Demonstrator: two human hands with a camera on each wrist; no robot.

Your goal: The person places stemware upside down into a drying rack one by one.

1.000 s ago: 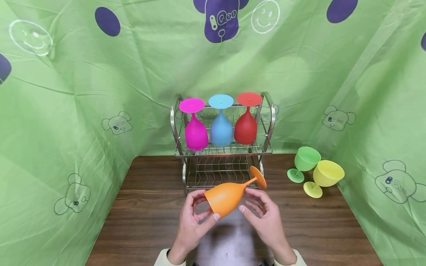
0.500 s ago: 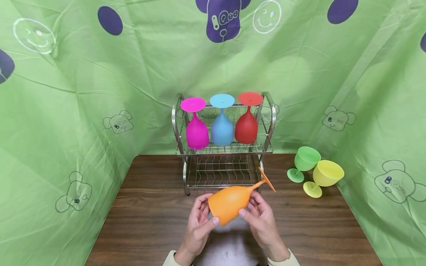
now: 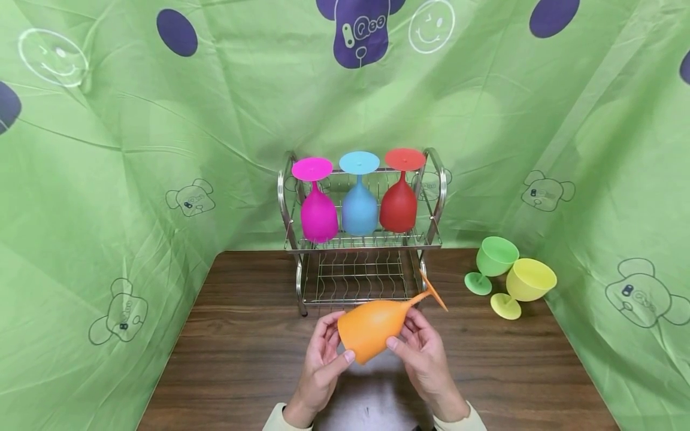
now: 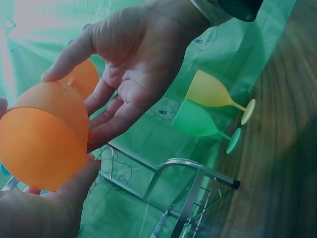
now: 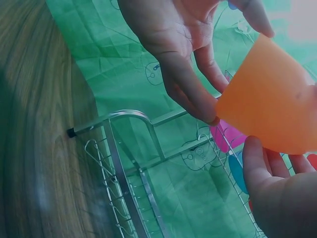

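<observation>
An orange goblet (image 3: 372, 329) is held tilted over the table in front of the rack, its mouth toward the lower left and its foot toward the upper right. My left hand (image 3: 321, 371) grips the bowl at the rim, thumb on the near side and fingers behind. My right hand (image 3: 428, 366) holds the bowl near the stem, with the thumb on its near face and fingers behind it. In the left wrist view the goblet's open mouth (image 4: 39, 148) faces the camera. The right wrist view shows the bowl (image 5: 270, 99) between both hands.
A two-tier metal dish rack (image 3: 361, 248) stands at the back. Upside down on its upper tier are a magenta goblet (image 3: 319, 218), a blue goblet (image 3: 360, 209) and a red goblet (image 3: 399, 209). A green goblet (image 3: 497, 257) and a yellow goblet (image 3: 530, 280) stand upright at the right.
The orange goblet has moved slightly right and toward me, its foot turning more edge-on. My right thumb has come onto the bowl. Over the last half second almost nothing has moved.
</observation>
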